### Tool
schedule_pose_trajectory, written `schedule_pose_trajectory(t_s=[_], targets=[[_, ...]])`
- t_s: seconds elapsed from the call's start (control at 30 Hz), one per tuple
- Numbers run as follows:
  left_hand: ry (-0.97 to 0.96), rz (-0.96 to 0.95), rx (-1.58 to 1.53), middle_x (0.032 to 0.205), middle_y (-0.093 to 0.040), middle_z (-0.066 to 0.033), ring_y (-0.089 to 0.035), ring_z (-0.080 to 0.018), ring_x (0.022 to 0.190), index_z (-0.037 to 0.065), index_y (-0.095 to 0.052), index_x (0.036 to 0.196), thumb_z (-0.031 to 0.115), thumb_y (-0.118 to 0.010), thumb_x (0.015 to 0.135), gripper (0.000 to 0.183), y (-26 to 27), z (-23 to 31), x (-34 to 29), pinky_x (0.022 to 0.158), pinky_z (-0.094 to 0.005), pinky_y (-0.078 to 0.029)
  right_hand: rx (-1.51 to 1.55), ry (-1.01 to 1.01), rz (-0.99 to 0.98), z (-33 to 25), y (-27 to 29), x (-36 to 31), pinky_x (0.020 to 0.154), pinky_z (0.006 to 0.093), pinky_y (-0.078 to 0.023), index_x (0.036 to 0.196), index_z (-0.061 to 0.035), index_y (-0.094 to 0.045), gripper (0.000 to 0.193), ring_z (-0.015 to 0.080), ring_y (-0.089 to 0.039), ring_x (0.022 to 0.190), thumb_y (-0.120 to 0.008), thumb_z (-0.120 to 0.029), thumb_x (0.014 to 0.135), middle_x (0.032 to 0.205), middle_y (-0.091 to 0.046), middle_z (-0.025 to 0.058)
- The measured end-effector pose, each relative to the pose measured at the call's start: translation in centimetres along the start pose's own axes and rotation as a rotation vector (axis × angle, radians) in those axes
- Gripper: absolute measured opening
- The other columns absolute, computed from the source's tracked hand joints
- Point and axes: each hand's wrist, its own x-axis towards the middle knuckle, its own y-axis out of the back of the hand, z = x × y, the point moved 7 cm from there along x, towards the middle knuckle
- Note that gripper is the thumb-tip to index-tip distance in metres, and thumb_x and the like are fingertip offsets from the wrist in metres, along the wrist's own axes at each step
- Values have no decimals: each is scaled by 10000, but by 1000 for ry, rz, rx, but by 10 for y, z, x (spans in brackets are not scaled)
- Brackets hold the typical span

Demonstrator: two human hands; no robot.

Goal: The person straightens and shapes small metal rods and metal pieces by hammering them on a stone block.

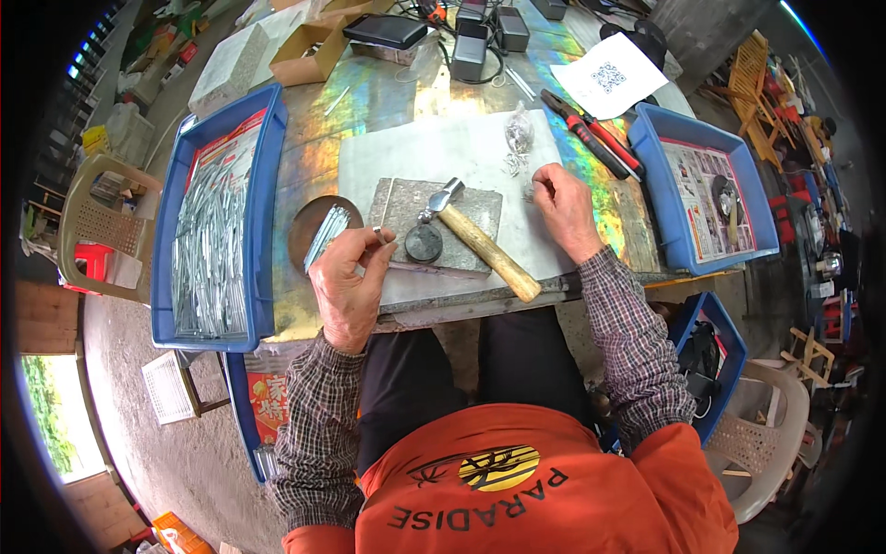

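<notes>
My left hand [349,284] is closed in a pinch on a small silvery metal piece [378,234], just left of a grey stone slab [480,208]. Beside that hand, a brown round dish [301,231] holds several thin metal rods [329,228]. On the slab lie a hammer [491,255], its wooden handle pointing toward me, and a dark round metal block [424,244] touching or close to the hammer head. My right hand [568,210] has its fingertips pressed together over the white sheet [369,157]; what they hold, if anything, is hidden. Near it sits a clear plastic bag [519,129] with tiny metal bits spilling out.
A blue tray [261,208] full of metal rods stands at left. Another blue tray [669,198], lined with printed paper, is at right. Red-handled pliers [591,138] lie near it, below a printed white sheet [586,78]. Black adapters [469,51] and cables occupy the far edge.
</notes>
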Motion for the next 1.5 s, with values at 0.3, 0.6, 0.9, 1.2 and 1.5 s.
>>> schedule_pose_trajectory(t_s=[0.3,0.6,0.9,1.2,1.5], targets=[[-67,45,30,821,-660,-96,-596,-113,653,-37,-640,889,-59,-677,762,134,0,3,-1,609,-231,-475,93,-74,-58,5,3,-2,634,398,-477,841,-13,-585,47,330,-628,720,-584,-52,815,759,-634,161],[-58,67,77,835,-665,-111,-635,-146,693,-31,-647,920,-39,-675,777,146,0,3,-3,647,-249,-495,434,-295,-132,20,2,-19,535,219,-461,954,11,-596,120,78,-580,602,-576,-7,838,751,-611,24],[-106,112,141,902,-687,-147,-660,-215,742,-46,-617,918,-33,-661,782,144,-3,3,-5,678,-290,-511,440,-338,-78,15,10,-28,504,217,-441,933,15,-650,120,73,-588,577,-588,-17,835,723,-623,34],[-102,170,128,853,-683,-127,-654,-176,712,-37,-625,948,-36,-669,782,172,-3,1,-7,655,-274,-506,370,-272,-27,7,17,-31,518,225,-444,837,29,-637,53,82,-583,559,-606,-7,811,721,-615,52],[-56,211,31,817,-676,-92,-622,-111,681,-30,-627,951,-25,-682,791,169,5,0,-12,639,-239,-494,586,-320,34,-32,43,-42,542,224,-465,840,24,-609,40,96,-617,610,-610,32,800,743,-623,43]])
